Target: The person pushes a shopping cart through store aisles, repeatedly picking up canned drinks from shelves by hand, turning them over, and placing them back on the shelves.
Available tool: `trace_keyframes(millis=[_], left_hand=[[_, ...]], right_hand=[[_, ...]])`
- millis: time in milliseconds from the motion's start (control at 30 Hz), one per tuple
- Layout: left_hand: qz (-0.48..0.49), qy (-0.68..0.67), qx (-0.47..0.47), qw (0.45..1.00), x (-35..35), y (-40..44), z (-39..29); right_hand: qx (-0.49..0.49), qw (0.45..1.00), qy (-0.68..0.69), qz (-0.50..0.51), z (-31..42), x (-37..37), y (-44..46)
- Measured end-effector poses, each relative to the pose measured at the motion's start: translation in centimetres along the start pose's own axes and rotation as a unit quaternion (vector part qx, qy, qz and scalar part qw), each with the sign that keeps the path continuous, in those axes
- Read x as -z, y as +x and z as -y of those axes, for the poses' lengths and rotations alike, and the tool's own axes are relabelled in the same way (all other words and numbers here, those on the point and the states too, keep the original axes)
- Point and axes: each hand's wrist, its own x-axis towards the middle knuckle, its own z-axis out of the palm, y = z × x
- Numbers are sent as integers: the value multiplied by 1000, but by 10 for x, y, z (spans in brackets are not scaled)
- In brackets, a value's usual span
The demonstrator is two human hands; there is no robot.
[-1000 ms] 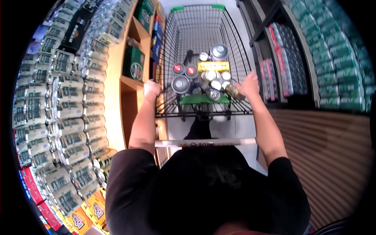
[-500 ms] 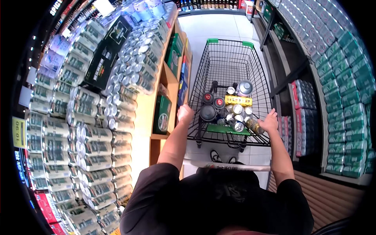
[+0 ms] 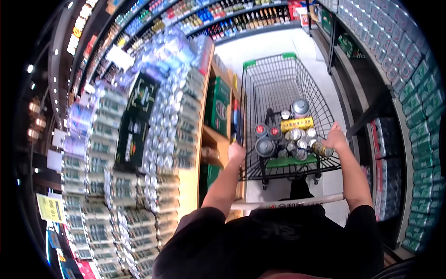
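Note:
A black wire shopping cart (image 3: 317,83) with green corner caps stands in front of me. My left hand (image 3: 236,153) is closed at the cart's left side, its fingers wrapped over the side edge. On the opposite side edge, my right hand (image 3: 335,138) grips the wire rim. Inside the near end of the cart lie several silver cans (image 3: 296,135), a gold can (image 3: 321,149) on its side, a yellow pack (image 3: 297,124), two dark cans with red marks (image 3: 262,129) and two grey round-topped containers (image 3: 265,147). The white push handle (image 3: 288,202) crosses before my body.
Stacked can packs (image 3: 172,121) and a black carton (image 3: 134,123) fill the wooden display on the left, with green boxes (image 3: 217,104) in its side. To the right are dark shelves (image 3: 357,79) and green can packs (image 3: 423,158). Bottle shelves (image 3: 241,21) line the back.
The view has swung, so the cart appears farther right and more of the left display and back shelves shows. Both hands stay on the cart's sides. My feet have shifted.

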Motion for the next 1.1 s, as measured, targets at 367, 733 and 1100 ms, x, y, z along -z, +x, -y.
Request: trace_keyframes(millis=[367,733,1100], left_hand=[[-24,54,35,998,10,121,-86],[-4,35,24,999,5,290,-136],[25,-24,42,999,49,437,-223]], right_hand=[[11,998,-66,6,38,79,178],[63,997,-4,-37,72,124,344],[4,996,-70,-61,136,174,483]])
